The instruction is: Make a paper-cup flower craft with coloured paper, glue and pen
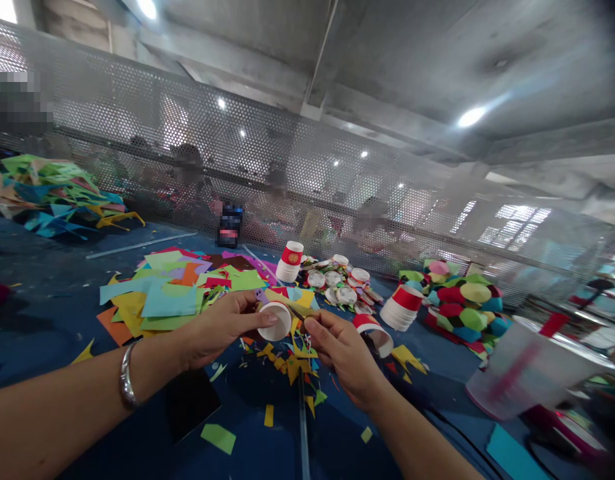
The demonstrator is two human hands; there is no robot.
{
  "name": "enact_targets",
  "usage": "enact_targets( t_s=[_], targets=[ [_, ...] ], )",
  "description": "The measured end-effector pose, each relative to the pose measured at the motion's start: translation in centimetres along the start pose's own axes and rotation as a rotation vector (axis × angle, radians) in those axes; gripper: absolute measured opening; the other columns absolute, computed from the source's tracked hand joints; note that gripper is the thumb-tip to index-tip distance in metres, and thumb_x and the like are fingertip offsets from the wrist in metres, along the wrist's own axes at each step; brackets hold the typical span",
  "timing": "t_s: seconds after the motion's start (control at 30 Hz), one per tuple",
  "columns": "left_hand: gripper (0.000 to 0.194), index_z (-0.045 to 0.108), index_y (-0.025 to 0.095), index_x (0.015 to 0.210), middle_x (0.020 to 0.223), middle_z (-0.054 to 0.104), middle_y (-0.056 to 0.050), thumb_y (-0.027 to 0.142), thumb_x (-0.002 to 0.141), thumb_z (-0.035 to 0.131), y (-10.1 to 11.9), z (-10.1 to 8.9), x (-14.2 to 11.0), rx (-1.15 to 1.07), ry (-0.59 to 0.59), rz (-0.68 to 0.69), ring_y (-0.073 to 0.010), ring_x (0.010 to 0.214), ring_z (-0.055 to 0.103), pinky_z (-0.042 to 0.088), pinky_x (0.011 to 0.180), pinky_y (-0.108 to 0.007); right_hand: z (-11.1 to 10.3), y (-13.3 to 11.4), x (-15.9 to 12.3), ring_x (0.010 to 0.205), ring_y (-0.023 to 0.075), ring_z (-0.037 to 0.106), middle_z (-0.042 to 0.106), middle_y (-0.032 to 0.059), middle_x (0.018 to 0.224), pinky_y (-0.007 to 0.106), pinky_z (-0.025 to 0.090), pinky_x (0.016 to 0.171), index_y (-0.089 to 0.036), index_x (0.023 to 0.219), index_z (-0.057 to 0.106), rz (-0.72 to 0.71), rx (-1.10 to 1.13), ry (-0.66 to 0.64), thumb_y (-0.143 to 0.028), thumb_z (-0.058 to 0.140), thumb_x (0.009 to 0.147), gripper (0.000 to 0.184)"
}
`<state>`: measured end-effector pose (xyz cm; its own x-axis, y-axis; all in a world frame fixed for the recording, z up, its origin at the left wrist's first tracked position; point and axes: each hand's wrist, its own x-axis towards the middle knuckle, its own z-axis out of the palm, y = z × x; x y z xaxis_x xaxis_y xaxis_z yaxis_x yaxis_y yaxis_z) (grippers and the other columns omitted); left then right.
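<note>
My left hand (231,325), with a silver bangle on the wrist, pinches a white round disc (275,322) that looks like a paper cup base. Yellow paper (298,309) stretches from behind the disc toward my right hand (340,348). The right fingers are closed at the paper's end; whatever else they may hold is hidden. Below both hands lie small coloured paper scraps (291,365). Near my right hand, a cut red and white paper cup (380,339) rests on its side. Left of the disc is a heap of coloured paper sheets (170,303).
Farther back are a stack of paper cups (290,262) and a pile of white discs (332,279). Another cup stack (401,308) leans at right, by many-coloured paper rounds (465,303). A translucent bucket (525,373) stands far right. Perforated metal panels (227,153) bound the blue table.
</note>
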<state>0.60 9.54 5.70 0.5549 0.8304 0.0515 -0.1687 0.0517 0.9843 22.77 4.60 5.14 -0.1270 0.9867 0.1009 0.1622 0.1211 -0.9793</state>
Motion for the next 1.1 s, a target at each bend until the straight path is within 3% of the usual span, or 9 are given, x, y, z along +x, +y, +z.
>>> enact_targets(
  t_s=[0.3, 0.47, 0.63, 0.83, 1.1],
  targets=[
    [0.035, 0.072, 0.014, 0.09, 0.092, 0.073, -0.007, 0.045, 0.074, 0.082, -0.3, 0.14, -0.1, 0.11, -0.02, 0.022, -0.0169, 0.08, 0.06, 0.042, 0.071, -0.029, 0.14, 0.16, 0.0, 0.051, 0.0076, 0.02, 0.033, -0.0085, 0.062, 0.025, 0.013, 0.045, -0.019, 0.086, 0.059, -0.01, -0.007, -0.004, -0.059, 0.066, 0.089, 0.042],
    [0.032, 0.071, 0.016, 0.086, 0.083, 0.07, -0.004, 0.043, 0.073, 0.082, -0.72, 0.07, 0.18, 0.06, -0.031, 0.023, -0.019, 0.085, 0.062, 0.044, 0.076, -0.03, 0.24, 0.03, -0.05, 0.049, 0.0067, 0.017, 0.032, -0.0092, 0.061, 0.025, 0.011, 0.044, -0.019, 0.085, 0.058, -0.005, 0.005, -0.007, -0.059, 0.066, 0.089, 0.042],
    [0.032, 0.072, 0.015, 0.089, 0.087, 0.071, -0.005, 0.042, 0.075, 0.081, -0.75, 0.09, 0.17, 0.079, -0.036, 0.02, -0.0157, 0.079, 0.059, 0.041, 0.069, -0.027, 0.23, 0.05, -0.09, 0.052, 0.0071, 0.016, 0.029, -0.0091, 0.063, 0.025, 0.01, 0.045, -0.019, 0.083, 0.056, -0.007, 0.029, -0.016, -0.057, 0.067, 0.09, 0.04],
    [0.033, 0.071, 0.016, 0.091, 0.088, 0.07, -0.004, 0.04, 0.072, 0.083, -0.69, -0.02, 0.1, 0.062, -0.056, -0.001, -0.0202, 0.09, 0.062, 0.044, 0.08, -0.03, 0.08, 0.31, -0.05, 0.052, 0.0076, 0.016, 0.027, -0.0094, 0.062, 0.025, 0.011, 0.045, -0.019, 0.083, 0.055, -0.02, 0.029, -0.009, -0.054, 0.066, 0.092, 0.038],
    [0.034, 0.071, 0.016, 0.096, 0.094, 0.068, -0.004, 0.041, 0.076, 0.082, -0.51, -0.51, 0.15, 0.046, -0.041, 0.012, -0.0152, 0.086, 0.058, 0.046, 0.073, -0.025, -0.01, 0.2, 0.03, 0.049, 0.0064, 0.016, 0.031, -0.0097, 0.061, 0.025, 0.011, 0.044, -0.02, 0.08, 0.053, -0.028, 0.017, 0.011, -0.056, 0.066, 0.091, 0.04]
  ],
)
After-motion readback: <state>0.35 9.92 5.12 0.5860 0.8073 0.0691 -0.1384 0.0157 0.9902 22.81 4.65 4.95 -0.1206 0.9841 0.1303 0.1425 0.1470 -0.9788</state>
